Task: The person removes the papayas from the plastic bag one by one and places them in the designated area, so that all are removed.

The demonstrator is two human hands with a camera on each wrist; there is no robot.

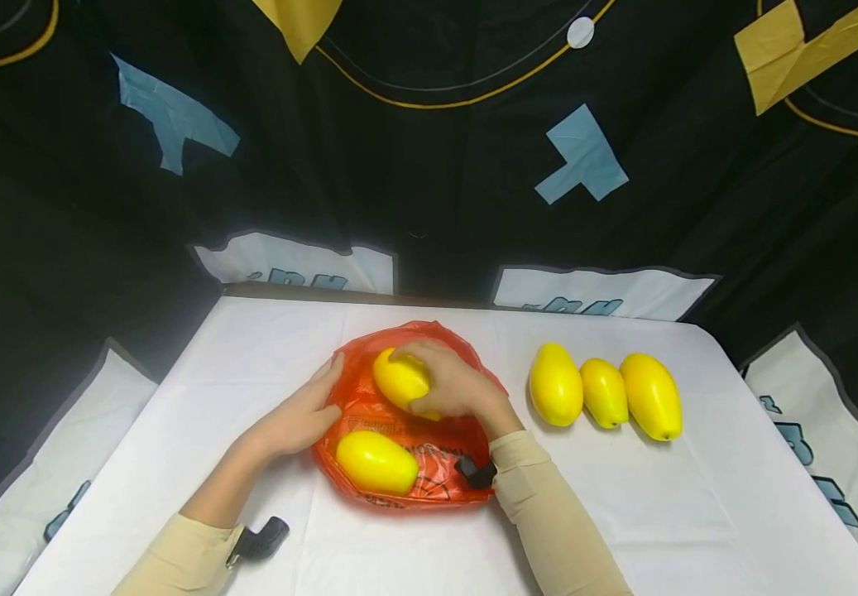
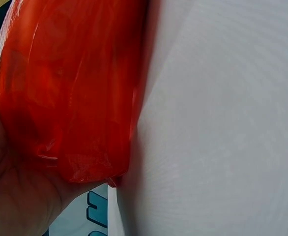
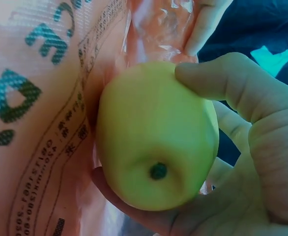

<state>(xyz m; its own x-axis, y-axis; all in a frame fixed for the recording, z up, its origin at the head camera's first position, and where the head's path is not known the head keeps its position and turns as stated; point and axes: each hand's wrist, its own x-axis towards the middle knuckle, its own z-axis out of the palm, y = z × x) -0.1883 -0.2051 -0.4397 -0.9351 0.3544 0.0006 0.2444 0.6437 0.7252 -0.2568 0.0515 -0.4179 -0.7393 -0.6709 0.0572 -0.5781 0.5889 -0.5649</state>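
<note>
A red plastic bag (image 1: 357, 397) lies spread on the table with its mouth facing up. Inside it, toward the near side, rests one smooth yellow papaya (image 1: 376, 462). My right hand (image 1: 451, 381) grips a second yellow papaya (image 3: 156, 132) over the bag's far part, thumb on one side and fingers round the other. A small dark stem end shows on that fruit in the right wrist view. My left hand (image 1: 309, 414) lies against the bag's left side, fingers fairly straight along the rim. In the left wrist view the red bag wall (image 2: 70, 98) covers most of those fingers.
Right of the bag, three more yellow papayas (image 1: 603, 393) sit in a row on the white tabletop (image 1: 704, 513). Dark wrist-worn pieces (image 1: 261, 540) stick out by both sleeves. A black cloth (image 1: 443, 190) with blue and yellow patches hangs behind the table.
</note>
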